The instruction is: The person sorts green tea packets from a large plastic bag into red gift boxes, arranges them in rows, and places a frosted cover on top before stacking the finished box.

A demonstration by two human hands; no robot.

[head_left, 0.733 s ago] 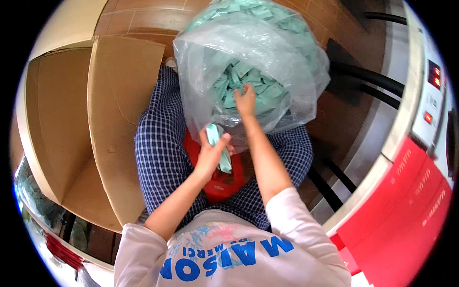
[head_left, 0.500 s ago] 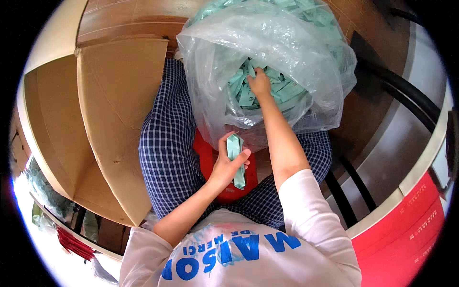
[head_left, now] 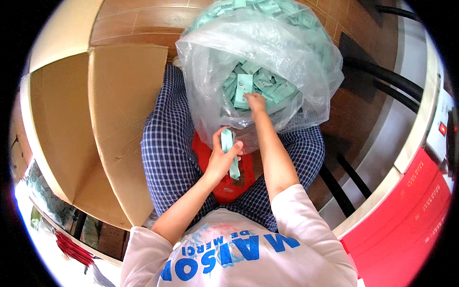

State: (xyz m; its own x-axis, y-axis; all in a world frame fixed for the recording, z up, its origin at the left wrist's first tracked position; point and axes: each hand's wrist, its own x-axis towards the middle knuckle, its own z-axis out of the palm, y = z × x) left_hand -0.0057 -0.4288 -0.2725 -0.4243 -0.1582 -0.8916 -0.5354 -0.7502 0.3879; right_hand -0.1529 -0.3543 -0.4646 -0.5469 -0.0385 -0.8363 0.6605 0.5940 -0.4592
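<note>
Pale-green packets (head_left: 284, 92), crinkled clear bag (head_left: 203, 71)

Left hand (head_left: 221, 158) clamped on slim stack (head_left: 227, 139); right hand (head_left: 256, 102) pinching one flat packet (head_left: 243, 86) in the open mouth; stiff-edged cardboard box (head_left: 122, 119) at left.

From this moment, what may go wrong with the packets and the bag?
The left hand grips what looks like a stack of green packets, so one might slip out and drop toward the red surface below. The right hand is inside the opening of the clear plastic bag, whose loose rim could sag and catch the wrist.
</note>
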